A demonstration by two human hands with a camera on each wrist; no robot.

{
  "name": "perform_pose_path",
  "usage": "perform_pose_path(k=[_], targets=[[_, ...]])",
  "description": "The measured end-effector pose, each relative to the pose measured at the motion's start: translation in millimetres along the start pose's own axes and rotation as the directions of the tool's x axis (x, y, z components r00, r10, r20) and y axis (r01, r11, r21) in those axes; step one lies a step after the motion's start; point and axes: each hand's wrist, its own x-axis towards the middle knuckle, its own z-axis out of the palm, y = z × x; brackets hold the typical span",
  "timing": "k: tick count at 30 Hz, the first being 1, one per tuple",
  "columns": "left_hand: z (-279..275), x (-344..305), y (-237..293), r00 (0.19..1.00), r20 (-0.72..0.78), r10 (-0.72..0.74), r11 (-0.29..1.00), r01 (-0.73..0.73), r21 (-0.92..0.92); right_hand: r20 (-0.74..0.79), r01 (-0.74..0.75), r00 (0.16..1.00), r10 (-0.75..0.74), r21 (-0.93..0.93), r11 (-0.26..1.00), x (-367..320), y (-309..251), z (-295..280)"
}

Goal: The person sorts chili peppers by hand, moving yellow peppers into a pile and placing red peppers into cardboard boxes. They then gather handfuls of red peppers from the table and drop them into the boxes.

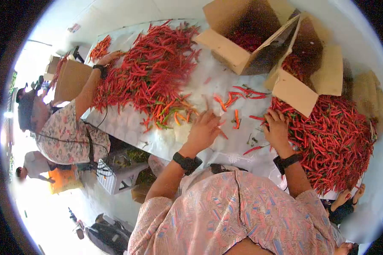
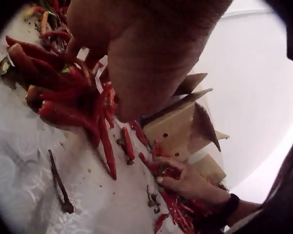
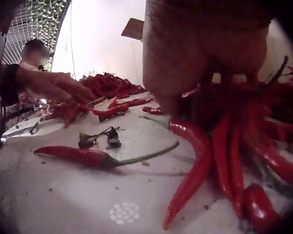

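Note:
My left hand (image 1: 203, 129) reaches over the table with fingers extended, close to a few loose red chili peppers (image 1: 230, 98). In the left wrist view its fingers come down beside a cluster of red chilies (image 2: 68, 117). My right hand (image 1: 277, 129) is at the near-left edge of a large heap of red chilies (image 1: 332, 144). Its fingers dip among the chilies in the right wrist view, their tips hidden; whether they grip one I cannot tell. A single chili with a long green stem (image 3: 83, 157) lies beside that hand.
Open cardboard boxes (image 1: 300, 95) holding chilies stand behind the right heap. Another big chili heap (image 1: 153, 63) covers the table's left part, where another person's hand (image 1: 110, 58) rests. Orange and green chilies (image 1: 170, 111) lie at its near edge. Loose stems (image 1: 253, 140) dot the white cloth.

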Motion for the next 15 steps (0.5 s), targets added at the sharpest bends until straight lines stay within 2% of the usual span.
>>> perform_pose_path(k=[1,3,4,5,7,8,9,10,11,13,15], targets=[[-6.4,-1.1,-0.5,1.0,0.0,-0.012,1.0,0.012,0.005,0.006,0.009,1.0,-0.01,0.007,1.0,-0.9,-2.1,-0.9],[-24.3,0.0,-3.5,0.999,0.013,0.037,0.97,-0.039,0.239,-0.074,0.032,0.997,-0.032,0.001,0.999,-2.6,-7.9,-5.7],[-42.1,6.7,4.2,0.999,-0.017,-0.031,0.926,0.035,0.375,-0.049,0.001,0.999,-0.001,0.003,1.0,-0.1,-17.1,-13.5],[-44.1,5.7,-4.0,0.999,-0.015,-0.03,0.928,0.034,0.37,-0.046,-0.002,0.999,0.002,-0.001,1.0,1.9,-22.8,-13.2],[-39.1,-0.5,-30.7,0.961,-0.191,-0.199,0.929,0.247,0.275,-0.087,0.068,0.995,-0.057,0.137,0.988,9.0,-33.0,-11.4],[-35.6,1.8,-38.1,0.921,-0.357,-0.157,0.952,0.238,0.194,-0.089,0.072,0.994,-0.061,0.132,0.989,15.3,-42.0,-8.7],[-30.8,-4.2,-38.8,0.919,-0.363,-0.154,0.952,0.236,0.193,-0.008,0.045,0.999,-0.045,0.23,0.972,22.8,-53.4,-4.3],[-37.1,-4.0,-20.7,0.965,-0.198,-0.172,0.954,0.213,0.211,0.071,0.01,0.997,-0.035,0.323,0.946,27.4,-65.6,0.3],[-43.5,-5.0,-10.2,0.983,-0.04,-0.177,0.957,0.182,0.228,0.048,0.022,0.998,-0.039,0.313,0.949,30.9,-82.3,6.6],[-20.4,-11.7,-24.0,0.986,-0.071,-0.148,0.974,0.158,0.164,0.075,0.143,0.983,-0.165,0.245,0.959,38.2,-106.7,21.5],[-8.4,-16.2,-29.7,0.987,-0.098,-0.128,0.989,0.134,0.064,0.103,0.136,0.981,-0.163,0.226,0.965,35.3,-122.5,18.9]])
